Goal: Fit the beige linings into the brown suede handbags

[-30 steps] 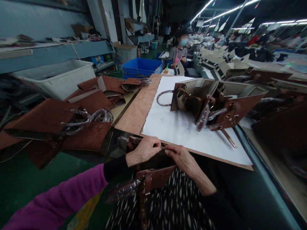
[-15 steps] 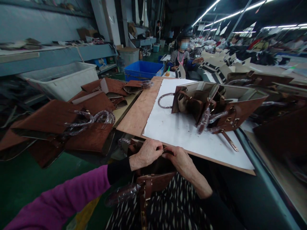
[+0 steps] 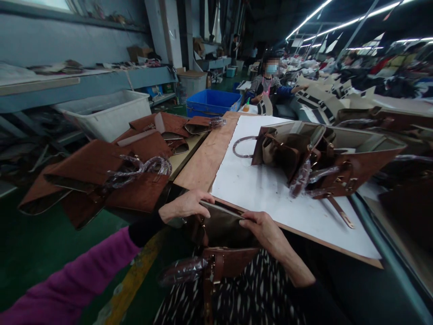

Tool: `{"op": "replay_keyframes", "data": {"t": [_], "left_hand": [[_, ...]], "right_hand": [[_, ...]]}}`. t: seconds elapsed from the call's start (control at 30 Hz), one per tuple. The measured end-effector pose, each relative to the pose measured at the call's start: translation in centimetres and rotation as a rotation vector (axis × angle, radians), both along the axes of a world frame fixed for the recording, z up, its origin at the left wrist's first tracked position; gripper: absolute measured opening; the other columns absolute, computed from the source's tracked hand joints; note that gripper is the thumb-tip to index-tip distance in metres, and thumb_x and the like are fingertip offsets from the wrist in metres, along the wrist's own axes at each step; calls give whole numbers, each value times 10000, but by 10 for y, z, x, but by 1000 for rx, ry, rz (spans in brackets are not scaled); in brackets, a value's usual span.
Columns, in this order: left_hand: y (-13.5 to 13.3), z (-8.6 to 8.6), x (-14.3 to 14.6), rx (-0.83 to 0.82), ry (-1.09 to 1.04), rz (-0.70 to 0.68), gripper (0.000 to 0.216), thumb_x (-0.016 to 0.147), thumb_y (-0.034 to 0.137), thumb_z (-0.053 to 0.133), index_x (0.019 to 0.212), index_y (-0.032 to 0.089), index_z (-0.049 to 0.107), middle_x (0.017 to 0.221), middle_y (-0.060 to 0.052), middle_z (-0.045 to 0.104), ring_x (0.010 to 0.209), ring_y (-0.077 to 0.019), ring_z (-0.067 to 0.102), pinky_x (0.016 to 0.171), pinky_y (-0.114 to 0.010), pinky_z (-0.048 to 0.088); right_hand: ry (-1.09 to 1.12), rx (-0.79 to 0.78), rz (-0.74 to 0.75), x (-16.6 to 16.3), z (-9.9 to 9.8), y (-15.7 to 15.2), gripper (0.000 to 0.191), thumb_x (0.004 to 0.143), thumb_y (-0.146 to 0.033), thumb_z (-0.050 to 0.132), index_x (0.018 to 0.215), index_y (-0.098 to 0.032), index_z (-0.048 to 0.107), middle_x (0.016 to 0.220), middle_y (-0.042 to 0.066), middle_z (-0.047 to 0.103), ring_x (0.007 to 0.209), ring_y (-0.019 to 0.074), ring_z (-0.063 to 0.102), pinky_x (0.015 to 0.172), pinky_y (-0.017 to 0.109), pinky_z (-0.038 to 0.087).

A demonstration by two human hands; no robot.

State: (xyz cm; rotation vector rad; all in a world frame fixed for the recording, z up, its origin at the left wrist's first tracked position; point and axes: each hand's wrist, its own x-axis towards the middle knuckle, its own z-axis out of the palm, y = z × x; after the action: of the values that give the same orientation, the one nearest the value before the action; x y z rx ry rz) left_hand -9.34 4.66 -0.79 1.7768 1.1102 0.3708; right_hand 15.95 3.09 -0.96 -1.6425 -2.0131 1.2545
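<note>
At 6 o'clock, below the table edge: brown handbag [image 3: 223, 232] on the lap, mouth held wide. Left hand [image 3: 186, 205] pinches its left rim; right hand [image 3: 265, 230] curls over the right rim. Worktable: brown board [image 3: 203, 158] under white paper sheet [image 3: 267, 194], more handbags [image 3: 321, 158] at 2. Bag stack [image 3: 101, 176] at 9. Blue crate [image 3: 211, 101] and seated co-worker [image 3: 267, 83] at 12. Green floor [image 3: 34, 253].

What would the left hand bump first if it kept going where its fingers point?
Probably the near edge of the wooden board: the left hand, gripping the brown handbag, points right at it. Depth is unclear.
</note>
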Motion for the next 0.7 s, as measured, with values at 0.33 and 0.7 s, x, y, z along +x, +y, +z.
{"op": "replay_keyframes", "data": {"t": [0.33,0.7], "left_hand": [[4,-18,0,-386,-238,38,261,600,207,662,852,142,643,731,17,610,624,-102,548,564,-182,406],[8,-33,-4,-323,-216,130,320,645,355,678,874,132,689,791,-12,655,685,-123,562,624,-198,417]], "right_hand": [[146,-223,17,22,-7,9,206,716,-345,545,755,-175,654,653,-8,603,631,146,506,625,257,384],[219,-199,27,17,-10,6,219,729,-353,538,738,-168,655,626,-3,588,609,142,489,579,254,374]]}}
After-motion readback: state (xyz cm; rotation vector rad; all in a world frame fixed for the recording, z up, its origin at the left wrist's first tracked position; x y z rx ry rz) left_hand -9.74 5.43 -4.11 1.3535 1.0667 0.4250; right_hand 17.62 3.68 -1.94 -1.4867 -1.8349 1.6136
